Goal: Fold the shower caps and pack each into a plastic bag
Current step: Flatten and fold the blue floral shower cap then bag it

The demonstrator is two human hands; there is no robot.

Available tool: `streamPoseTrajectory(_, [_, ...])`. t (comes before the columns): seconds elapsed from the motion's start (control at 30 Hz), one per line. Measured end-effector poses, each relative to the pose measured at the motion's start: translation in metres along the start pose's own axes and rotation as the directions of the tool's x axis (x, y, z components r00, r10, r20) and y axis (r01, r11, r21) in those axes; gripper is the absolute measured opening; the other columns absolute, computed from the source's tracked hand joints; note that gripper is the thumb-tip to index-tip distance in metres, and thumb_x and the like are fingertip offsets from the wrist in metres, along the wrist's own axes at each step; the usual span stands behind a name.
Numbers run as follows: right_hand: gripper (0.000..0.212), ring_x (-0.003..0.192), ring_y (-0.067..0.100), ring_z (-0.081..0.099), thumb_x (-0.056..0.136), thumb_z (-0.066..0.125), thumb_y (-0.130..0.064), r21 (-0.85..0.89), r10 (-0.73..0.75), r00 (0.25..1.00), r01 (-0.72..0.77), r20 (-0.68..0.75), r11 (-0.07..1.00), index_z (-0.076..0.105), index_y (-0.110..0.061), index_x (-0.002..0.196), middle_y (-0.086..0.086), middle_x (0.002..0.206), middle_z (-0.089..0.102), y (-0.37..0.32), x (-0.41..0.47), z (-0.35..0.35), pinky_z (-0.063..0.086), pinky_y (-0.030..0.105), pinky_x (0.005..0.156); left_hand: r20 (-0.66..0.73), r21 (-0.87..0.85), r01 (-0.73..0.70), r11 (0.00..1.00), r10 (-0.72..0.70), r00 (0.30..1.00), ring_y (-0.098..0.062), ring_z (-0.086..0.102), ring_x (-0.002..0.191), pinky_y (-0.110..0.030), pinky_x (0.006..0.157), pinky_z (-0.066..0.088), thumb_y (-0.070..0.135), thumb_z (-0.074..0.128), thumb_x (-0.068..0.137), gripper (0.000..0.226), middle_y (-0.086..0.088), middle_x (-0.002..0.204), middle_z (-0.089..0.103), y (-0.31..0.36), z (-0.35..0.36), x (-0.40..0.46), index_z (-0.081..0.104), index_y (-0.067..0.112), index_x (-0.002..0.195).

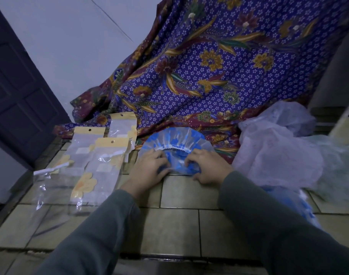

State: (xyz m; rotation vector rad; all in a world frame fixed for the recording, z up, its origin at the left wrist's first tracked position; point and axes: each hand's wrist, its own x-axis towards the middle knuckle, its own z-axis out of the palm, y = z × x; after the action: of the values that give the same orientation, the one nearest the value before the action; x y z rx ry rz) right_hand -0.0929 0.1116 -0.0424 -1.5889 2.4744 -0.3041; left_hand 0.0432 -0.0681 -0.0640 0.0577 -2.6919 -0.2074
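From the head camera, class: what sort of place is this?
Probably a home floor used for packing: beige tiled floor, dark panelled door, purple floral batik cloth, and yellow-topped clear plastic bags.

Single head cam, wide-angle, looking forward and down. Close over the tiled floor point(185, 225). No second view.

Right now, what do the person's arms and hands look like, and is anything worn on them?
Both arms are covered by long, plain grey-green sleeves of soft fabric, the left sleeve and the right sleeve, each ending at the wrist. The left hand and right hand are bare: no gloves, and no rings, watch or markings show in this view.
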Motion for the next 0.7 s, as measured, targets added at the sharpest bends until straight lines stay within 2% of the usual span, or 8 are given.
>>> streamPoseTrajectory(0.07, [0.027, 0.101, 0.016, 0.049, 0.081, 0.065, -0.018, 0.036, 0.052, 0.998, -0.051, -0.026, 0.998, 0.058, -0.030, 0.103, -0.006, 0.107, 0.053, 0.004, 0.003, -0.003, 0.042, 0.032, 0.085, 0.071, -0.047, 0.019, 0.999, -0.016, 0.997, -0.019, 0.053, 0.081, -0.030, 0.067, 0.044, 0.031, 0.071, 0.081, 0.018, -0.001, 0.090, 0.058, -0.002, -0.005, 0.001, 0.068, 0.014, 0.079])
streamPoseTrajectory(0.17, [0.018, 0.090, 0.017, 0.051, 0.082, 0.067, -0.021, 0.036, 0.155, 0.985, -0.158, 0.076, 0.987, 0.057, -0.028, 0.096, -0.007, 0.097, 0.052, 0.007, 0.006, -0.005, 0.040, 0.027, 0.074, 0.232, -0.027, 0.091, 0.995, -0.082, 0.969, -0.018, 0.051, 0.086, -0.034, 0.074, 0.045, 0.027, 0.078, 0.075, 0.016, 0.002, 0.088, 0.061, -0.004, -0.011, 0.005, 0.069, 0.014, 0.074])
streamPoseTrajectory(0.27, [0.023, 0.101, 0.020, 0.056, 0.080, 0.071, -0.018, -0.032, 0.224, 0.947, -0.223, 0.228, 0.974, 0.061, -0.024, 0.100, -0.002, 0.107, 0.060, 0.005, 0.008, -0.001, 0.042, 0.027, 0.079, 0.345, -0.016, 0.160, 0.987, -0.144, 0.927, -0.019, 0.053, 0.092, -0.031, 0.079, 0.042, 0.022, 0.080, 0.070, 0.010, 0.006, 0.088, 0.065, -0.006, -0.015, 0.009, 0.071, 0.019, 0.070])
streamPoseTrajectory(0.33, [0.017, 0.106, 0.026, 0.057, 0.084, 0.062, -0.008, -0.095, 0.260, 0.926, -0.243, 0.273, 0.965, 0.055, -0.023, 0.082, 0.006, 0.112, 0.061, 0.002, 0.012, -0.002, 0.043, 0.029, 0.082, 0.376, 0.035, 0.161, 0.986, -0.162, 0.912, -0.017, 0.053, 0.100, -0.029, 0.089, 0.036, 0.023, 0.079, 0.068, 0.007, 0.010, 0.094, 0.065, -0.010, -0.018, 0.012, 0.072, 0.024, 0.069])
streamPoseTrajectory(0.43, [0.016, 0.094, 0.025, 0.053, 0.091, 0.047, -0.004, -0.158, 0.352, 0.889, -0.318, 0.292, 0.935, 0.052, -0.019, 0.088, 0.012, 0.101, 0.055, -0.004, 0.020, -0.009, 0.039, 0.030, 0.078, 0.378, 0.193, 0.185, 0.964, -0.247, 0.892, -0.014, 0.037, 0.116, -0.032, 0.102, 0.010, 0.031, 0.074, 0.073, 0.004, 0.015, 0.113, 0.055, -0.015, -0.030, 0.014, 0.071, 0.033, 0.072])
streamPoseTrajectory(0.53, [0.029, 0.100, 0.028, 0.055, 0.092, 0.052, -0.013, -0.301, 0.364, 0.846, -0.257, 0.389, 0.918, 0.055, -0.011, 0.120, 0.010, 0.106, 0.057, -0.016, 0.023, -0.013, 0.044, 0.034, 0.082, 0.356, 0.302, 0.188, 0.935, -0.294, 0.887, -0.020, 0.028, 0.121, -0.038, 0.102, 0.014, 0.032, 0.070, 0.077, 0.003, 0.014, 0.129, 0.044, -0.015, -0.037, 0.015, 0.072, 0.034, 0.078])
streamPoseTrajectory(0.6, [0.032, 0.100, 0.028, 0.055, 0.085, 0.056, -0.020, -0.319, 0.329, 0.834, -0.196, 0.443, 0.927, 0.060, -0.010, 0.115, 0.008, 0.116, 0.059, -0.031, 0.023, -0.020, 0.045, 0.031, 0.080, 0.356, 0.344, 0.204, 0.917, -0.328, 0.875, -0.022, 0.027, 0.122, -0.039, 0.100, 0.017, 0.036, 0.065, 0.081, 0.006, 0.012, 0.135, 0.038, -0.009, -0.040, 0.015, 0.071, 0.035, 0.083])
streamPoseTrajectory(0.7, [0.030, 0.095, 0.023, 0.059, 0.081, 0.052, -0.022, -0.075, 0.251, 0.897, -0.240, 0.363, 0.968, 0.064, -0.019, 0.108, 0.003, 0.109, 0.062, -0.049, 0.025, -0.030, 0.048, 0.032, 0.084, 0.195, 0.319, 0.340, 0.884, -0.413, 0.890, -0.025, 0.032, 0.119, -0.037, 0.092, 0.023, 0.032, 0.057, 0.085, 0.016, 0.006, 0.134, 0.039, 0.002, -0.039, 0.018, 0.070, 0.029, 0.091])
